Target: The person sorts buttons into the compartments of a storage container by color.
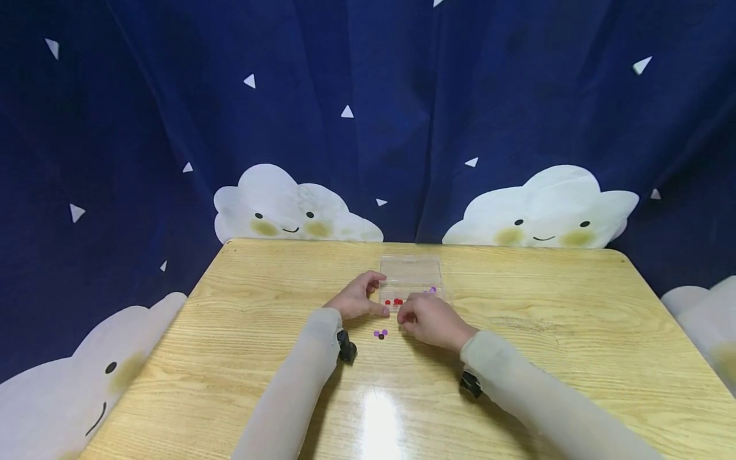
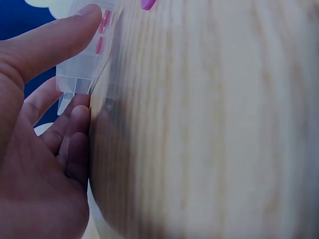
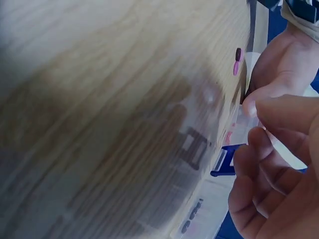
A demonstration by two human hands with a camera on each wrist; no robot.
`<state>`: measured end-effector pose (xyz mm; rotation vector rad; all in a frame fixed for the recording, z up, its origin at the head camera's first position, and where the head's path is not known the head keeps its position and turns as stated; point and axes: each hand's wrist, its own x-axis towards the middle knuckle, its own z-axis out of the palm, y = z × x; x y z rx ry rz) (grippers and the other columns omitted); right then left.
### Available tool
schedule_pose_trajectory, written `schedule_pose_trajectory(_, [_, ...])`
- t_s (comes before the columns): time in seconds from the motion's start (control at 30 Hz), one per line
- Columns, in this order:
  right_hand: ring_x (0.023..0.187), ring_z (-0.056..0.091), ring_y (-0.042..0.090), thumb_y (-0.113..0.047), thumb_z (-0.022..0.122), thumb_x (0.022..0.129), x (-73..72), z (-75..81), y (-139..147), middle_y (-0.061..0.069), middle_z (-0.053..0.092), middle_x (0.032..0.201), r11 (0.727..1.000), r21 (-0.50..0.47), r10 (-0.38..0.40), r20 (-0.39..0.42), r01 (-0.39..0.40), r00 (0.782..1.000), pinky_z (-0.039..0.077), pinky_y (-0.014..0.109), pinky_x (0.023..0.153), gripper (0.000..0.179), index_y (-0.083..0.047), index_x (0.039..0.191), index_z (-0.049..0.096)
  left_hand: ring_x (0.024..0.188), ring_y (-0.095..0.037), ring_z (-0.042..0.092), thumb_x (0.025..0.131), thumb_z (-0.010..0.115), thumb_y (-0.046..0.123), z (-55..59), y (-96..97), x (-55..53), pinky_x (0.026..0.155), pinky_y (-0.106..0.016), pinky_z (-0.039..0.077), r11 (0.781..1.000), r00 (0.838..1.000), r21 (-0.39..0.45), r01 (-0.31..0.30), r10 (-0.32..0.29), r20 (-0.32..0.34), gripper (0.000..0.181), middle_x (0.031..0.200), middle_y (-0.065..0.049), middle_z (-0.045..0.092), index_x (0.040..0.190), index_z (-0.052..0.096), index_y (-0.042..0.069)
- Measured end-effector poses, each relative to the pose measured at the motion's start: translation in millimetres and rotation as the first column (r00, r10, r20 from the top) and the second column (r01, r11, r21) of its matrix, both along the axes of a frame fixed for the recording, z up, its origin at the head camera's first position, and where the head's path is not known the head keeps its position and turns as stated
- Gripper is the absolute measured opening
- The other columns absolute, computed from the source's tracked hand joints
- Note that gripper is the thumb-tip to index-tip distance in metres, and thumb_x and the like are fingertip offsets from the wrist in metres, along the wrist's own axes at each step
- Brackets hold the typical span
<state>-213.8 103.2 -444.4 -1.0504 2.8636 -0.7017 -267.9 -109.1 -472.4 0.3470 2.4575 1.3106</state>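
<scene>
A clear plastic box (image 1: 418, 286) lies on the table with its lid (image 1: 411, 269) raised at the back. Red discs (image 1: 394, 301) are in its front left part, and purple discs (image 1: 432, 290) show toward the right. My left hand (image 1: 359, 298) steadies the box's left end, thumb along the front wall and fingers around the side. Over the front edge is my right hand (image 1: 431, 319), its fingers loosely bent; in the right wrist view no piece shows between thumb and fingertips. Two purple discs (image 1: 384, 332) and one dark disc (image 1: 381, 337) lie on the wood before the box.
The wooden table (image 1: 259, 287) reaches back to a dark blue curtain (image 1: 397, 147) with white clouds. Black wrist cameras (image 1: 346, 347) are strapped under both sleeves. Light glares off the tabletop nearer the person.
</scene>
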Motion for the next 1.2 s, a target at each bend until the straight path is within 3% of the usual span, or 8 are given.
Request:
schedule_pose_trajectory(0.2, [0.08,0.058,0.009,-0.009,0.076,0.082,6.2,-0.1,-6.0,-0.005,0.067,0.086,1.0,0.01,-0.003,-0.004,0.003,1.0,0.052,0.026,0.074,0.006,-0.014,0.084,0.076,0.117,-0.024,0.046,0.076,0.086,0.013,0.2,1.1,-0.8,0.106,-0.041,0.041,1.0,1.0,-0.008,0.005,-0.006,-0.029,0.076,0.13,-0.01,0.051,0.141,0.048,0.012])
schedule_pose_trajectory(0.67, [0.078,0.062,0.011,-0.005,0.073,0.08,9.7,-8.3,-22.7,-0.003,0.069,0.084,0.999,0.034,0.029,-0.103,-0.025,0.994,0.054,0.026,0.071,0.011,-0.014,0.084,0.078,0.116,-0.024,0.049,0.076,0.086,0.011,0.9,1.8,-4.3,0.106,-0.039,0.042,1.0,0.999,-0.028,0.007,-0.009,-0.053,0.073,0.127,-0.009,0.054,0.14,0.05,0.011])
schedule_pose_trajectory(0.9, [0.077,0.062,0.011,-0.008,0.075,0.082,10.0,-14.9,-27.2,-0.002,0.069,0.084,0.998,0.056,0.04,-0.097,-0.034,0.994,0.053,0.026,0.07,0.008,-0.014,0.086,0.079,0.118,-0.025,0.048,0.077,0.085,0.013,-0.3,0.5,-3.6,0.108,-0.041,0.042,0.999,0.999,-0.034,0.003,-0.004,-0.034,0.072,0.129,-0.009,0.054,0.14,0.05,0.013])
schedule_pose_trajectory(1.2, [0.08,0.065,0.014,-0.009,0.075,0.082,8.8,-15.2,-31.3,-0.002,0.071,0.088,0.997,0.076,0.035,-0.125,-0.026,0.991,0.055,0.031,0.073,0.008,-0.015,0.086,0.079,0.117,-0.025,0.049,0.077,0.085,0.009,-0.1,0.8,-4.4,0.107,-0.041,0.042,1.0,0.998,-0.024,0.008,-0.009,-0.058,0.072,0.128,-0.009,0.055,0.14,0.05,0.011])
